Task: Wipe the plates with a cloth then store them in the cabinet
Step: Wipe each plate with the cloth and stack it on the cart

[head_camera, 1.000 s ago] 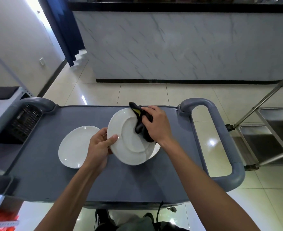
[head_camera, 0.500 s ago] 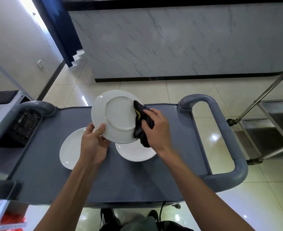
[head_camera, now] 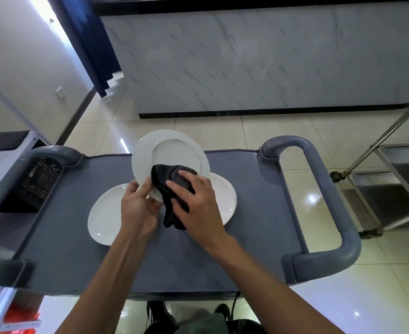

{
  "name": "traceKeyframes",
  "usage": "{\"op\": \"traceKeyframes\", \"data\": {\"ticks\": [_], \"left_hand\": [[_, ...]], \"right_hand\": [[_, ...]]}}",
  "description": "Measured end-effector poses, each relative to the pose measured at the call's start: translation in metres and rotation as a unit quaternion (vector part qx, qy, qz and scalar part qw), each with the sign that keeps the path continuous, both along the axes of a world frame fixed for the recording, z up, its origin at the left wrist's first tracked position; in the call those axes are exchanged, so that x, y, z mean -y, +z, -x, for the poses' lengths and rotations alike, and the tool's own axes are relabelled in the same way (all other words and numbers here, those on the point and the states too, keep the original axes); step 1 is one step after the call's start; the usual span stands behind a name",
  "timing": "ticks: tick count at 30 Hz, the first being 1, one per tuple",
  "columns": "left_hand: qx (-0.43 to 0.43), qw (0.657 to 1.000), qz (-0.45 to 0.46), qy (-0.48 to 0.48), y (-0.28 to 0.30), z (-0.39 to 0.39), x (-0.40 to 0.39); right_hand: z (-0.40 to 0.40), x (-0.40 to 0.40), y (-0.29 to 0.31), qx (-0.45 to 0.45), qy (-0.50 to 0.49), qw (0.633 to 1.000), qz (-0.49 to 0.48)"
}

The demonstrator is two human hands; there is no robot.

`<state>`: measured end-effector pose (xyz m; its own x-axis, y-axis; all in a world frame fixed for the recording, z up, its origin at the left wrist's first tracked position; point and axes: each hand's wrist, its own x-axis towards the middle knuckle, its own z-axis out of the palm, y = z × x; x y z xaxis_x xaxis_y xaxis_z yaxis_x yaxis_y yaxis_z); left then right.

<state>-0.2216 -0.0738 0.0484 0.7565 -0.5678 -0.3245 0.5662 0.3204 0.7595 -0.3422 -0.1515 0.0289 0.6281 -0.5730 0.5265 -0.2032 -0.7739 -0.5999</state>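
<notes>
Hands grip tilted plate (head_camera: 169, 150) and cloth (head_camera: 172, 189) above two cart (head_camera: 258, 213) plates.

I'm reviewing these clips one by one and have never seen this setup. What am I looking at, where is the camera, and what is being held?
There is no machine here: a person works with bare hands, filmed by one camera worn on the head, looking forward and down. The left hand holds a white plate tilted up by its near rim, underside showing. The right hand presses a dark cloth against it. Two more white plates lie on the grey cart: one at left, one at right, partly hidden. Behind stands a marble-patterned counter.
</notes>
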Motion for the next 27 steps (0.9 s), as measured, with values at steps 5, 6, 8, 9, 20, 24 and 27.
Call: {"op": "traceKeyframes", "data": {"ticks": [5, 6, 8, 9, 20, 24, 27], "left_hand": [[0.031, 0.999, -0.022, 0.004, -0.002, -0.008, -0.006], [0.036, 0.999, -0.022, 0.002, -0.002, -0.009, -0.007], [0.046, 0.999, -0.023, -0.003, -0.003, -0.010, -0.009], [0.049, 0.999, -0.024, -0.007, -0.004, -0.010, -0.009], [0.075, 0.994, -0.067, -0.046, -0.002, -0.014, -0.016], [0.124, 0.984, -0.093, -0.087, -0.001, -0.008, -0.017], [0.175, 0.973, -0.098, -0.112, -0.001, 0.004, -0.012]], "right_hand": [[0.011, 0.006, -0.013, 0.004, -0.005, 1.000, 0.014], [0.013, 0.010, -0.014, 0.008, -0.011, 1.000, 0.000], [0.015, 0.017, -0.015, 0.013, -0.024, 0.999, -0.032], [0.016, 0.022, -0.015, 0.018, -0.031, 0.998, -0.046], [0.025, 0.080, 0.006, 0.019, -0.094, 0.982, -0.163], [0.020, 0.092, 0.021, 0.017, -0.084, 0.984, -0.157], [0.013, 0.090, 0.031, -0.010, -0.051, 0.992, -0.113]]}}
